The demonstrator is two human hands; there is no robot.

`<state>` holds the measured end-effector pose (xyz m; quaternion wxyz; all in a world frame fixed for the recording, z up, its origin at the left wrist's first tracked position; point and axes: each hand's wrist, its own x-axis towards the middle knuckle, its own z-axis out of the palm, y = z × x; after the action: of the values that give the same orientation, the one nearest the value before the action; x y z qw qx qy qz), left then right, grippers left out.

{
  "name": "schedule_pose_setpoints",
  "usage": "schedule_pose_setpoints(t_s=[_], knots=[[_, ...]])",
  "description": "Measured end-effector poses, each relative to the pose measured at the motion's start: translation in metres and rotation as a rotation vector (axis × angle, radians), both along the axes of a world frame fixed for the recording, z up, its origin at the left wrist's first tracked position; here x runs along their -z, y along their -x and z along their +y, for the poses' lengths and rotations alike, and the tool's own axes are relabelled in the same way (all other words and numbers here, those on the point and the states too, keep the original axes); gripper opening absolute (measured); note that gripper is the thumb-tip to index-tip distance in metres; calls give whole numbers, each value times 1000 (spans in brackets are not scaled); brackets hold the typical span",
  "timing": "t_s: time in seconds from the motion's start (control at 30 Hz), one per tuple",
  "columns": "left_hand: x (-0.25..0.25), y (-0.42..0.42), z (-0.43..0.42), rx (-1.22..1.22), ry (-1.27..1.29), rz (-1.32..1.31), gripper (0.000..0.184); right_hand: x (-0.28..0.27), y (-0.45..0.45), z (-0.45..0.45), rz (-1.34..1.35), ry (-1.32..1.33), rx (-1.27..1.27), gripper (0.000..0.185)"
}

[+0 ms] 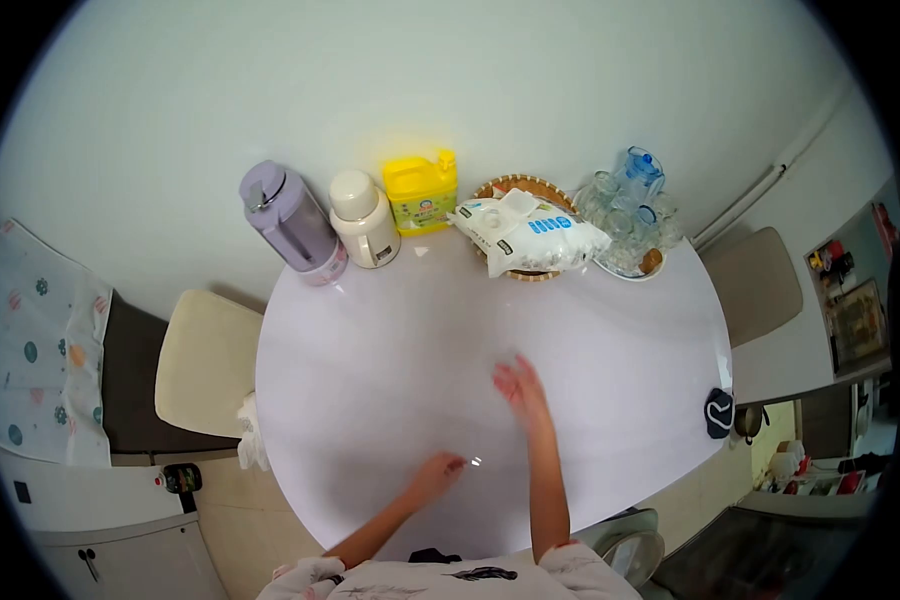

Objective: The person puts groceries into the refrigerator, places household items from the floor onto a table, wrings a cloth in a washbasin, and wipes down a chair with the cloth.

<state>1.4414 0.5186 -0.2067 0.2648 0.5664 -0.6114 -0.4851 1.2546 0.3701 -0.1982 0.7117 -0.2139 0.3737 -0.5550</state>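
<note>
Extending over the pale table (370, 340), the right hand (517, 385) is loosely spread and released, while the left hand (437, 475) is curled, its grip impossible to tell, and the white packet (535, 235) lies beyond them on the woven basket (542, 186).

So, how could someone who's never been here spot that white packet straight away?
Find the big pale table and look along its far edge, by the wall. Between the yellow bottle and the cluster of glasses, the packet lies across a wicker basket. Unlike them, it's soft, white and puffy, with large blue lettering.
</note>
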Motion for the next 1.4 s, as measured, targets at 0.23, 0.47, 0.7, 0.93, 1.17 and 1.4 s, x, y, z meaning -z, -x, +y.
schedule_pose_setpoints(t_s=[0.23, 0.47, 0.7, 0.93, 1.17, 1.4], knots=[[-4, -23, 91, 71, -38, -75, 19, 25, -44, 218, 145, -192, -226, 31], [5, -12, 130, 341, 0, -110, 21, 45, -46, 305, 542, -140, -158, 32], [13, 48, 220, 563, 47, 72, 22, 37, -25, 431, 556, -264, 162, 32], [12, 82, 288, 799, -50, 77, 21, 30, -3, 545, 464, -463, 262, 32], [20, 110, 286, 914, -128, 8, 17, 37, 21, 567, 384, -451, 364, 34], [3, 168, 261, 991, -102, -39, 22, 46, 95, 553, 382, -430, 404, 33]])
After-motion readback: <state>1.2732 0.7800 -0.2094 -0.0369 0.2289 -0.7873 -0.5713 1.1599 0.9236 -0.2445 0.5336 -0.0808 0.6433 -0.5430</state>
